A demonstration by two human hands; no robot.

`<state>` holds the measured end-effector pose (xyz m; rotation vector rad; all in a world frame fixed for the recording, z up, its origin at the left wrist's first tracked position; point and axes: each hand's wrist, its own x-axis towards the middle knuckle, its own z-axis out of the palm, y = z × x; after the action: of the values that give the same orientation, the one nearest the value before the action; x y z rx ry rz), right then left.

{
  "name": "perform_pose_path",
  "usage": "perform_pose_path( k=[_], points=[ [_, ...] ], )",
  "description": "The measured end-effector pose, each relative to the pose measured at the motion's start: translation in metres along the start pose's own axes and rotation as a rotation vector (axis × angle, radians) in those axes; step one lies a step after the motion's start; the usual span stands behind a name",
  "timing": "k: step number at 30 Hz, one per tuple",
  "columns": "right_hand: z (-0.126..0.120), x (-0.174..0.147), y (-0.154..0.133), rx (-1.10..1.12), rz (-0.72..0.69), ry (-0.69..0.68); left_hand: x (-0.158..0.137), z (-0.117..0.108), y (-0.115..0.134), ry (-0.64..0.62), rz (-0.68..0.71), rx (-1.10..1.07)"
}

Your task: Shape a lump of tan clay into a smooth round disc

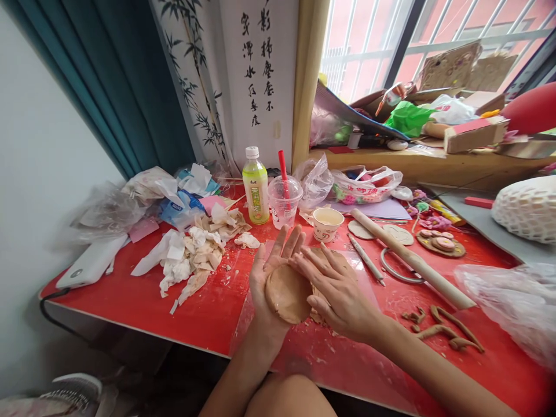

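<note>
A round, flat clay disc (288,294) rests on the upturned palm of my left hand (270,284), whose fingers stretch up behind it. My right hand (343,289) is flat, palm down, with its fingers spread; its fingertips overlap the disc's right edge and my left fingers. Whether they press on the clay cannot be told. Under my right hand, partly hidden, more brown clay (319,315) lies on a clear plastic sheet (252,330). A wooden-looking rolling pin (412,260), a pen-like clay tool (365,259) and a metal ring (402,277) lie to the right.
Crumpled tissues (191,258) and a white power bank (92,262) are on the left. A green drink bottle (255,191), a plastic cup (284,202) with red straw and a paper cup (327,225) stand behind my hands. Clay strips (449,330) and flat clay pieces (397,234) lie right.
</note>
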<state>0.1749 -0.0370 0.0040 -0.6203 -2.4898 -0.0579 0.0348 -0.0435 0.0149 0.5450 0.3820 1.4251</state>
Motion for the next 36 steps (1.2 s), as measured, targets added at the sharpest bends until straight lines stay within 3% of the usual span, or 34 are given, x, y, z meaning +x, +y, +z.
perform_pose_path(
  k=[2, 6, 9, 13, 18, 24, 29, 33, 36],
  points=[
    [0.001, 0.002, -0.005, -0.009, 0.035, 0.008, 0.0, 0.001, -0.001, -0.027, -0.013, -0.037],
    [0.001, 0.003, -0.015, 0.09, -0.139, -0.01, -0.001, 0.002, -0.001, -0.038, 0.001, -0.098],
    [-0.002, 0.0, -0.006, 0.114, -0.22, -0.046, -0.002, 0.003, 0.0, -0.015, -0.013, -0.134],
    [-0.005, -0.001, 0.004, 0.042, -0.08, -0.094, -0.004, 0.004, 0.0, -0.002, -0.025, -0.126],
    [-0.007, 0.001, -0.003, 0.149, -0.23, -0.096, -0.005, 0.008, 0.002, -0.007, 0.002, -0.156],
    [-0.009, 0.001, -0.001, 0.121, -0.066, -0.13, -0.004, 0.004, 0.001, -0.028, -0.02, -0.1],
    [-0.008, 0.0, -0.005, 0.207, -0.22, -0.134, -0.001, -0.001, -0.001, -0.019, 0.051, -0.139],
    [-0.011, -0.001, -0.004, 0.095, -0.065, -0.094, -0.002, 0.002, 0.001, -0.013, 0.124, -0.138],
    [-0.01, -0.002, -0.011, 0.125, -0.159, -0.054, -0.002, 0.005, 0.003, -0.032, 0.152, -0.123]
  ],
)
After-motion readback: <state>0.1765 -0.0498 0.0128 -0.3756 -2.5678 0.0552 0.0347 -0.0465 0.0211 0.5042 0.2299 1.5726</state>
